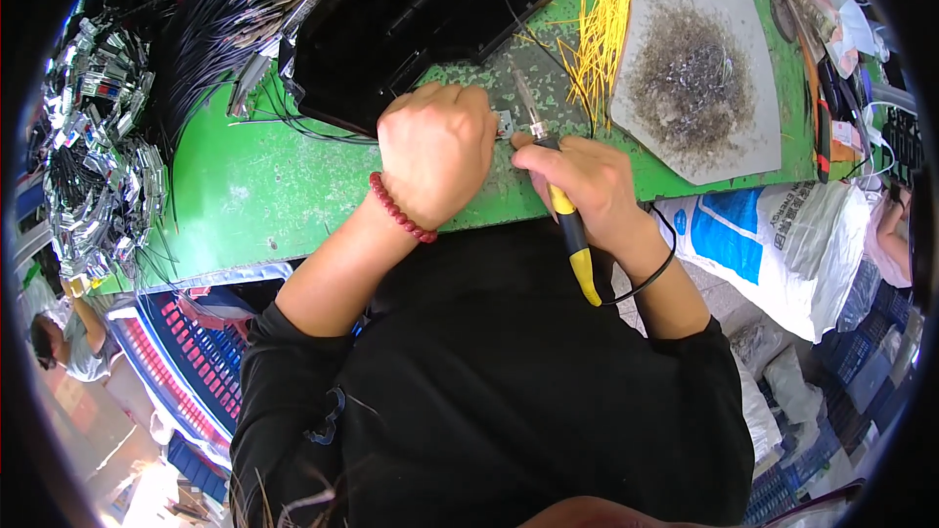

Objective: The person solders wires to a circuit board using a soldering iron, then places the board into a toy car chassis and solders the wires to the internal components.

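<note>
A large white woven sack (782, 244) with blue printed panels is lying at the right of the frame, below the green tabletop (254, 186) edge. Small clear plastic packets (846, 24) are sitting at the upper right.

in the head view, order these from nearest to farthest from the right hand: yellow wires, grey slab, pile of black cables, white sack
From the right hand:
1. yellow wires, just above it
2. grey slab, up and to the right; white sack, right of it: too close to call
3. pile of black cables, far upper left
</note>
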{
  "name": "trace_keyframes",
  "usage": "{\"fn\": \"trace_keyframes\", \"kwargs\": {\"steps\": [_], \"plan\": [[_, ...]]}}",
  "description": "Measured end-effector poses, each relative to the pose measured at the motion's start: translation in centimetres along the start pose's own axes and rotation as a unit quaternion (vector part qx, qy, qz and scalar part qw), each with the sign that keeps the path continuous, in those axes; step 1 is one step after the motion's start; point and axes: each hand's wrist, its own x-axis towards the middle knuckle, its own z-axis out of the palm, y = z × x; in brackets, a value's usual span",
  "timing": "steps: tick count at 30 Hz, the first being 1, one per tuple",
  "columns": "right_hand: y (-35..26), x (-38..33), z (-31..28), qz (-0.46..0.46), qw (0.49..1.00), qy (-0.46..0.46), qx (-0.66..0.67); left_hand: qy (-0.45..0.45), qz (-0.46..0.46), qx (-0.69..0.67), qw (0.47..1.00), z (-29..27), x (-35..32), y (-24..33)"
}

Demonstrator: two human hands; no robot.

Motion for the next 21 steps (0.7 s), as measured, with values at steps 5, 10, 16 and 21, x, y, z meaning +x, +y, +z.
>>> {"fn": "trace_keyframes", "kwargs": {"steps": [5,10,16,21], "plan": [[0.3,0.1,0.2,-0.017,1.000,0.022,0.013,0.016,0.034,0.037,0.999,0.3,-0.1,-0.1],[0.3,0.6,-0.4,-0.006,0.999,-0.005,0.032,0.001,0.047,0.015,0.999,0.0,-0.4,-0.1],[0.1,1.5,-0.2,0.002,0.998,0.023,0.059,0.020,0.072,0.016,0.997,0.1,-0.5,-0.4],[0.5,2.3,0.7,0.000,0.999,0.035,0.028,0.005,0.074,0.004,0.997,-0.3,-0.4,-0.5]]}}
